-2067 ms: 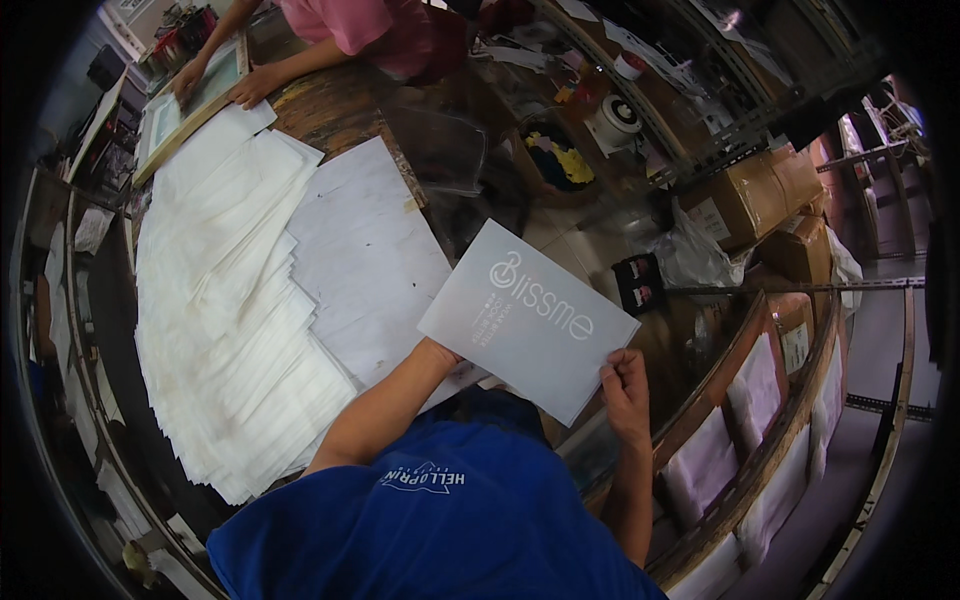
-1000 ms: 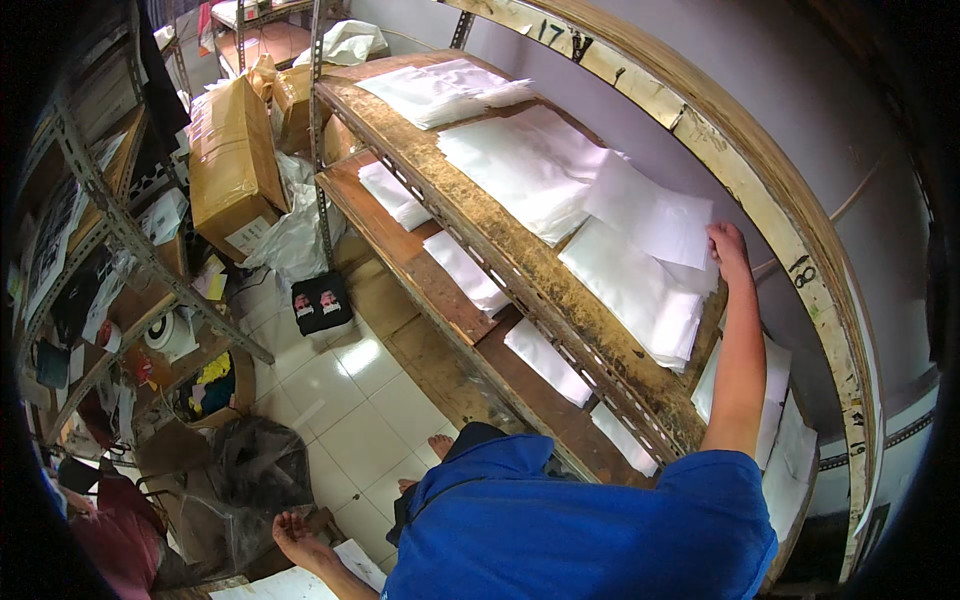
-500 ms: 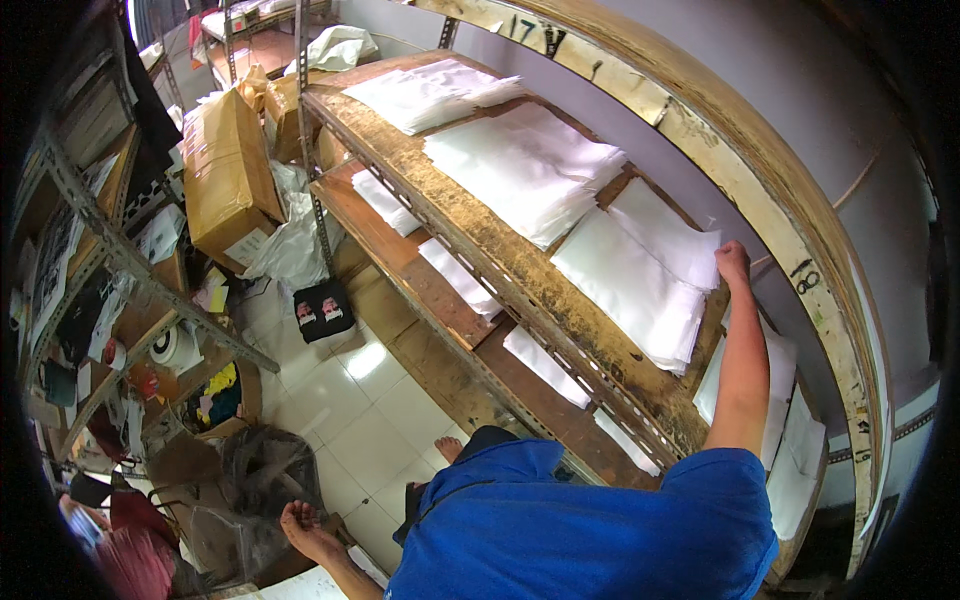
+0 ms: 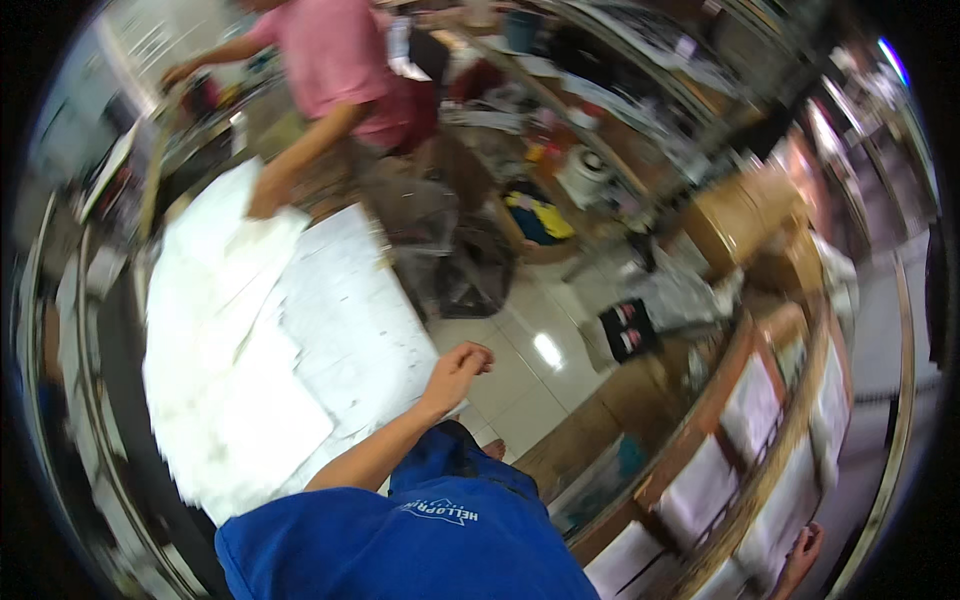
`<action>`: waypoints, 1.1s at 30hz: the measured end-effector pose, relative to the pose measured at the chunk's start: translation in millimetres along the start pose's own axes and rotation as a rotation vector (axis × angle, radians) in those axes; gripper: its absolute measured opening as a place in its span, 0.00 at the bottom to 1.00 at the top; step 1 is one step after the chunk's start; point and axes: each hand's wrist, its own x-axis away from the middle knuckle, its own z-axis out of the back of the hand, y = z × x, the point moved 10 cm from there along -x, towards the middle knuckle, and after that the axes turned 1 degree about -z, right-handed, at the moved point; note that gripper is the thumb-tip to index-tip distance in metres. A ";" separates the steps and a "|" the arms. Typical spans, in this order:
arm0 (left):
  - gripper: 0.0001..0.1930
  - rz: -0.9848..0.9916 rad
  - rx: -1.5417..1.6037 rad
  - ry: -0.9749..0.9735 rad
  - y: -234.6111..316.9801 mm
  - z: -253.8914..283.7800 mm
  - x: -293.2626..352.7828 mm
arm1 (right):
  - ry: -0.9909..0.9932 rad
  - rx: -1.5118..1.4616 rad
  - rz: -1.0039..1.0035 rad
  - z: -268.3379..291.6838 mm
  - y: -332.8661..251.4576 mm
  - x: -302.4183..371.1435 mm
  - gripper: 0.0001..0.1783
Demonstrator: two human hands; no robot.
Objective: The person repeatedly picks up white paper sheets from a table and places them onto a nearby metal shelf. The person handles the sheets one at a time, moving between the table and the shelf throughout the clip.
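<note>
Change: right hand is off the sheet it was gripping by the corner at the shelf stack half a second ago. View has swung back from rack to table, hence the blur.

Right hand now sits low at the frame's edge, beside the wooden shelf and its near stack of white sheets. Fingers loosely curled, no sheet visible in them; can't tell if they touch the stack.

Left hand is out past the table corner, over the tile floor. Fingers half bent, partly closed, nothing visible in hold.

Sheets: the printed one carried two seconds ago is in neither hand. My read is it's on the shelf stack, though I can't pick it out from here. More stacks lie on the lower shelf. The fanned pile covers the left of the table, beside a flat pale sheet with dark specks.

Co-worker in pink has also shifted: one hand is down at the far end of the fan, the other arm stretched away left. Too smeared to tell if that hand grips a sheet.

Meaning for the work: that sheet looks racked, both hands look free, table pile remains.
</note>
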 end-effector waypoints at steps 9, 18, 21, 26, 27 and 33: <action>0.12 -0.470 -0.967 0.500 119.1 126.8 55.9 | -0.605 -0.066 0.502 -253.7 -410.7 -4.5 0.15; 0.10 -0.062 -1.829 0.799 127.3 376.2 15.4 | -0.844 -0.225 0.801 -441.9 -461.1 101.3 0.17; 0.08 -0.016 -1.841 0.727 124.0 377.6 1.0 | -0.997 -0.284 0.602 -464.1 -458.1 152.6 0.17; 0.06 -0.163 -1.792 0.566 116.3 297.2 8.8 | -1.280 -0.546 0.390 -501.8 -464.6 238.3 0.19; 0.05 -0.165 -1.755 0.515 107.0 276.4 12.0 | -1.367 -0.565 0.346 -505.4 -480.4 260.2 0.21; 0.02 -0.428 -1.491 0.310 87.5 133.3 71.1 | -1.537 -0.844 0.430 -494.4 -598.1 347.7 0.28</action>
